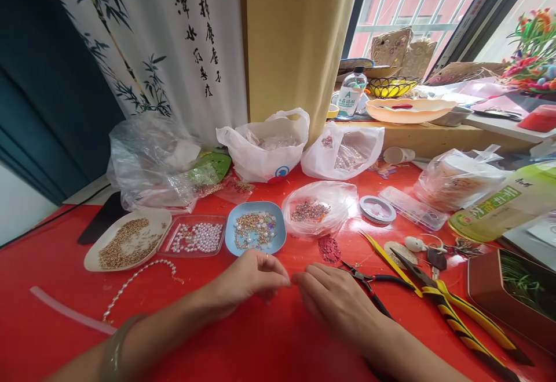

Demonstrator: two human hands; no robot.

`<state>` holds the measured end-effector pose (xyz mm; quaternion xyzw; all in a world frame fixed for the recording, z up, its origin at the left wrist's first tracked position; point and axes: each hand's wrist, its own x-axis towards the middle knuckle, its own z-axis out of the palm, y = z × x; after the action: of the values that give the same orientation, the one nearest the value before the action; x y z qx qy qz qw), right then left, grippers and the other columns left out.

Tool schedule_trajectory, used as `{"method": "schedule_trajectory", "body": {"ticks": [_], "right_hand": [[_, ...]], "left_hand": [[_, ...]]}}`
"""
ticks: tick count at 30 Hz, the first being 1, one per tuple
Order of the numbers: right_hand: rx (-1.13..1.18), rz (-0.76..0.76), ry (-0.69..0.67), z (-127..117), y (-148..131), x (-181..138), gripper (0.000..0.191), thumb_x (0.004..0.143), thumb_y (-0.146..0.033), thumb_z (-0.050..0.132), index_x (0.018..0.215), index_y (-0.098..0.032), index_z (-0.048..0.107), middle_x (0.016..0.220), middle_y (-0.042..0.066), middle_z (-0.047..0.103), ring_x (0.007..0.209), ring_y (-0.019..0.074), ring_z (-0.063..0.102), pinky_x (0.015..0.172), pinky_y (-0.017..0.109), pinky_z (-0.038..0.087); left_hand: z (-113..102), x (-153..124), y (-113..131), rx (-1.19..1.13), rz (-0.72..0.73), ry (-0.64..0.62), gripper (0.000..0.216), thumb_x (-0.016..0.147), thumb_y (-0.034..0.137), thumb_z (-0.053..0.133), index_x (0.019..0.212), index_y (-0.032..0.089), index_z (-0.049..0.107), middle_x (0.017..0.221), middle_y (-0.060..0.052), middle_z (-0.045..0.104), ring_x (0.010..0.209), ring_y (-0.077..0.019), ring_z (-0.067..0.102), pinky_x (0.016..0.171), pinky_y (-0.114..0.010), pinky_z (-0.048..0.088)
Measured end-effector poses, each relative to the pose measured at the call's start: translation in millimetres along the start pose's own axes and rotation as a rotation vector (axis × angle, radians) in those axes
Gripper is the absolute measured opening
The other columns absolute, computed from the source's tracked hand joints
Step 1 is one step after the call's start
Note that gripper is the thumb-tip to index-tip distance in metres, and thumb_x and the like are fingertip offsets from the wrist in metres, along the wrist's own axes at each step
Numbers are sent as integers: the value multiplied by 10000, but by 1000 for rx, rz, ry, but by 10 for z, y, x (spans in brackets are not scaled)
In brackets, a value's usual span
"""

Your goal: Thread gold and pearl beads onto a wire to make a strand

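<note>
Over the red table, my left hand [254, 277] and my right hand [332, 295] meet almost fingertip to fingertip. Both are closed in a pinch, and whatever lies between the fingers is too small or hidden to name. Just beyond my left hand sits a blue dish [231, 242] of gold and coloured beads. A clear tray [221, 222] of white pearl beads and a white dish [92, 261] of small gold beads stand to its left. A finished-looking pearl strand [125, 287] lies left of my left forearm. Black-handled pliers [367, 280] rest beside my right hand.
Yellow tweezers [386, 257] and large yellow-black pliers [456, 312] lie at right, near a brown box [482, 283]. White plastic bags [263, 156] line the back. A bag of pinkish beads [310, 211] and a round lidded case [377, 210] stand before them. A pink strip [69, 311] lies at left.
</note>
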<state>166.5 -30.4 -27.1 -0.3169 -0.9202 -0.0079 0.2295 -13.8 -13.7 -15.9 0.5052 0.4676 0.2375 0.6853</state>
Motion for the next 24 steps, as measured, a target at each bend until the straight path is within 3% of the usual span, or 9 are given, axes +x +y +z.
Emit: {"method": "schedule_trajectory", "body": {"ticks": [24], "right_hand": [[92, -8, -87, -45, 41, 2, 247, 847, -104, 286, 855, -137, 530, 639, 32, 522, 562, 140, 432, 501, 241, 310]], "left_hand": [[-19, -18, 46, -90, -85, -53, 82, 569, 201, 632, 578, 122, 610, 501, 36, 491, 466, -61, 401, 451, -199, 310]]}}
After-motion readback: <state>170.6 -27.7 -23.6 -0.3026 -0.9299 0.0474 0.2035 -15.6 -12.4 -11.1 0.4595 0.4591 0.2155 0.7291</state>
